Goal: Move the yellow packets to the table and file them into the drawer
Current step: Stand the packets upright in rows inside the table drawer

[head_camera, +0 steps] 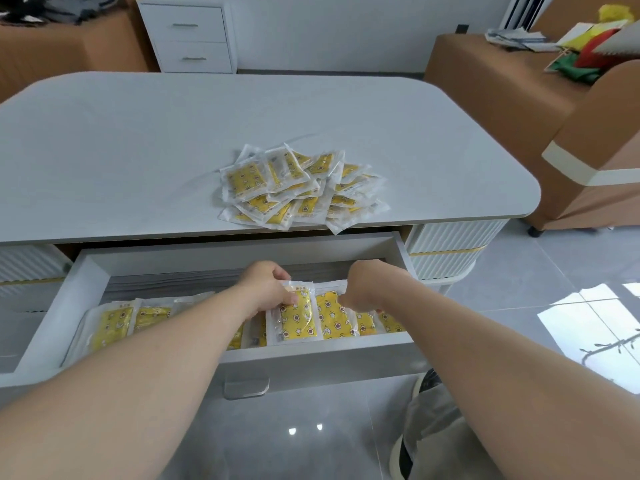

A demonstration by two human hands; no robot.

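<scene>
The room has a shiny grey floor (pixel 519 323) and a big grey table (pixel 138 150) across the middle of the frame. In the upper left stands a white cabinet (pixel 188 32). In the lower half, a white drawer (pixel 59 306) is pulled out from under the table. Yellow packets stand in a row (pixel 110 323) inside it, from its left end to its right end. A pile (pixel 301 188) of more yellow packets lies on the table near the front edge, just above the drawer. Below the pile, the left hand (pixel 266 289) pinches the top of one packet (pixel 296 320) that stands in the row. Just to the right, the right hand (pixel 367 285) curls down onto the tops of the next packets (pixel 332 317); I cannot tell if it grips them. The hands are close but not touching. A brown sofa (pixel 519 98) sits at the upper right.
</scene>
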